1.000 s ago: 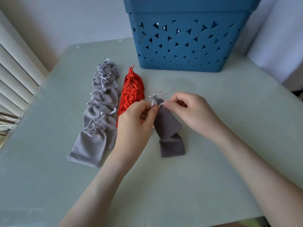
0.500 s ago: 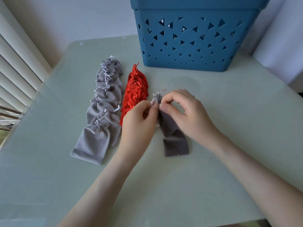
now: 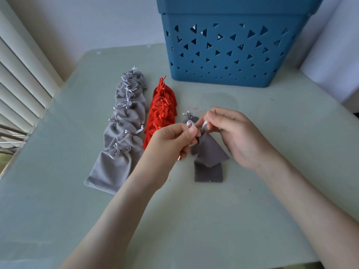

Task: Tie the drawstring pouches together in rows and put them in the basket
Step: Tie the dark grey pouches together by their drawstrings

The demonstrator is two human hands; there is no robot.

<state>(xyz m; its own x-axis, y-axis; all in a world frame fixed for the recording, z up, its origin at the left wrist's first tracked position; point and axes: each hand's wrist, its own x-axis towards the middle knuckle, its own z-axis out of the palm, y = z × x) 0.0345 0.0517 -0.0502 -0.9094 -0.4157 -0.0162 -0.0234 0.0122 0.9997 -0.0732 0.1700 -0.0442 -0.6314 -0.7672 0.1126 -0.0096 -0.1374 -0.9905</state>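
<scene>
Both hands are working at the dark grey pouches (image 3: 209,152), just right of the red row (image 3: 163,109). The left hand (image 3: 174,138) pinches one pale cord loop (image 3: 191,124) and the right hand (image 3: 233,136) pinches the other end, fingers curled, likely pulling apart to cinch a knot. The light grey row (image 3: 124,121) lies leftmost on the worktop (image 3: 252,210); the blue basket (image 3: 233,55) waits behind.

Domestic room, apparently a home: white slatted blinds (image 3: 23,80) covered the left side; a plain pale wall (image 3: 93,22) stood behind; a smooth pale-green table (image 3: 204,220) bore a blue plastic storage basket (image 3: 233,61) with triangular cut-outs.
</scene>
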